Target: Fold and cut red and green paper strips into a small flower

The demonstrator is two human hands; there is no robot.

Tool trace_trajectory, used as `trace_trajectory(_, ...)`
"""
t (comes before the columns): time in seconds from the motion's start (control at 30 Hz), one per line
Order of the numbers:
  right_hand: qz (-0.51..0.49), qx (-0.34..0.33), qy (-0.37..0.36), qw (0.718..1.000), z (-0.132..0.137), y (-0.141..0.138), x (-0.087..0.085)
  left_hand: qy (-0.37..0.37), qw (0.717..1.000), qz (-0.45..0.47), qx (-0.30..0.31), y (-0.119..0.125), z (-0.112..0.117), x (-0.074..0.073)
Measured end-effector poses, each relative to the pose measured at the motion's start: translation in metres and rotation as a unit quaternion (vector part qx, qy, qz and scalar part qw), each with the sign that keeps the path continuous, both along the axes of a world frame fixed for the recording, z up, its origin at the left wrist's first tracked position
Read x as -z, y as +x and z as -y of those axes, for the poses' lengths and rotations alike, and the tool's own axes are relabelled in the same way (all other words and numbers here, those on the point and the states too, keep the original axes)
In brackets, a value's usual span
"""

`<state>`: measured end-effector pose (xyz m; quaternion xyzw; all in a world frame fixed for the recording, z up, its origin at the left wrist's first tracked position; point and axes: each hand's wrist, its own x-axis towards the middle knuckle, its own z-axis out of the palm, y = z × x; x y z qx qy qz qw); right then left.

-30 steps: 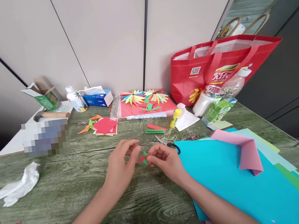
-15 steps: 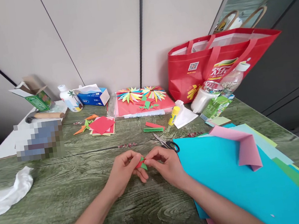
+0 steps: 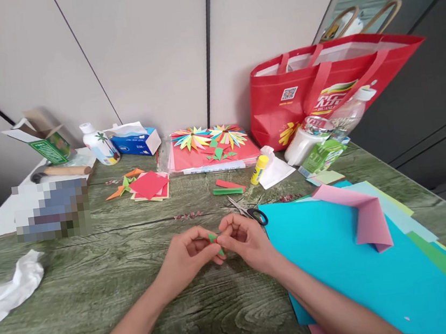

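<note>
Between my two hands is a small folded paper piece [image 3: 213, 238], green with a bit of red. My left hand [image 3: 187, 255] pinches it from the left, thumb across its front. From the right, the thumb and fingertips of my right hand [image 3: 246, 242] close on its edge; much of the piece is hidden by fingers. Just beyond my right hand lie scissors [image 3: 248, 210] with black handles. Farther back are folded red and green paper strips [image 3: 229, 190] and a yellow glue stick [image 3: 259, 169].
Blue paper sheets [image 3: 324, 263] with a folded pink sheet [image 3: 369, 214] cover the right side. At the back stand a red bag [image 3: 276, 106], a tissue box [image 3: 139, 142] and a packet with paper stars [image 3: 182, 162]. Paper squares [image 3: 150, 185] and a crumpled tissue [image 3: 21, 281] lie left.
The paper piece has turned between my fingers and now shows more green and less red. My left thumb has shifted lower and right across it. The view has moved slightly.
</note>
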<state>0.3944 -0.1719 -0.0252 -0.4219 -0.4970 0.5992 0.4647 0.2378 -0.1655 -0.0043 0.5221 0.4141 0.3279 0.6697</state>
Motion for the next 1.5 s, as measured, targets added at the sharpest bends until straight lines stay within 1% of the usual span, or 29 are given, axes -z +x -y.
trace_trajectory(0.2, -0.037, -0.013, -0.032, 0.999, -0.002, -0.001, 0.001, 0.012, 0.998, 0.007, -0.061, -0.003, -0.001, 0.008)
trace_trajectory(0.3, -0.033, -0.020, -0.059, 0.998, -0.004, 0.001, 0.001, 0.043, 0.994, -0.038, -0.094, -0.001, 0.000, 0.008)
trace_trajectory(0.37, -0.027, -0.010, -0.064, 0.998, -0.004, 0.001, 0.002, 0.066, 0.991, -0.072, -0.095, 0.000, 0.000, 0.007)
trace_trajectory(0.43, -0.027, -0.006, -0.041, 0.999, -0.004, 0.002, 0.002, 0.089, 0.987, -0.092, -0.093, 0.000, 0.001, 0.006)
trace_trajectory(0.5, -0.028, -0.012, 0.007, 1.000, -0.003, 0.002, 0.001, 0.101, 0.986, -0.096, -0.094, 0.001, 0.002, 0.006)
trace_trajectory(0.6, -0.008, -0.008, 0.070, 0.998, 0.000, 0.000, 0.000, 0.093, 0.989, -0.077, -0.090, 0.003, 0.004, 0.005)
trace_trajectory(0.67, 0.014, 0.015, 0.083, 0.996, 0.002, -0.002, 0.000, 0.094, 0.989, -0.064, -0.094, 0.005, 0.006, 0.005)
trace_trajectory(0.77, 0.015, 0.049, 0.060, 0.997, 0.005, -0.007, 0.002, 0.110, 0.984, -0.065, -0.125, 0.007, 0.008, 0.005)
trace_trajectory(0.83, -0.006, 0.050, 0.032, 0.998, 0.005, -0.009, 0.004, 0.098, 0.983, -0.065, -0.144, 0.008, 0.008, 0.005)
trace_trajectory(0.93, -0.025, 0.020, 0.001, 0.999, 0.002, -0.009, 0.005, 0.057, 0.986, -0.050, -0.148, 0.006, 0.006, 0.005)
trace_trajectory(1.0, -0.021, -0.002, -0.011, 1.000, -0.001, -0.007, 0.006, 0.037, 0.989, -0.042, -0.139, 0.004, 0.004, 0.006)
trace_trajectory(1.07, -0.015, -0.007, -0.016, 1.000, -0.003, -0.003, 0.005, 0.023, 0.992, -0.033, -0.118, 0.003, 0.003, 0.007)
trace_trajectory(1.13, -0.010, -0.005, -0.007, 1.000, -0.003, -0.001, 0.004, 0.010, 0.996, -0.016, -0.091, 0.001, 0.002, 0.007)
trace_trajectory(1.2, -0.002, -0.002, 0.022, 1.000, -0.003, 0.000, 0.004, -0.003, 0.997, 0.004, -0.081, 0.001, 0.001, 0.006)
trace_trajectory(1.3, 0.032, 0.004, 0.063, 0.997, -0.002, -0.002, 0.003, -0.024, 0.994, 0.003, -0.103, 0.003, 0.001, 0.004)
trace_trajectory(1.37, 0.054, 0.007, 0.068, 0.996, -0.001, -0.003, 0.003, -0.032, 0.992, -0.007, -0.118, 0.004, 0.001, 0.003)
trace_trajectory(1.43, 0.069, 0.005, 0.071, 0.995, -0.001, -0.003, 0.003, -0.040, 0.991, -0.007, -0.124, 0.005, 0.001, 0.003)
trace_trajectory(1.5, 0.094, 0.008, 0.096, 0.991, -0.001, -0.003, 0.004, -0.052, 0.991, 0.004, -0.121, 0.004, 0.001, 0.004)
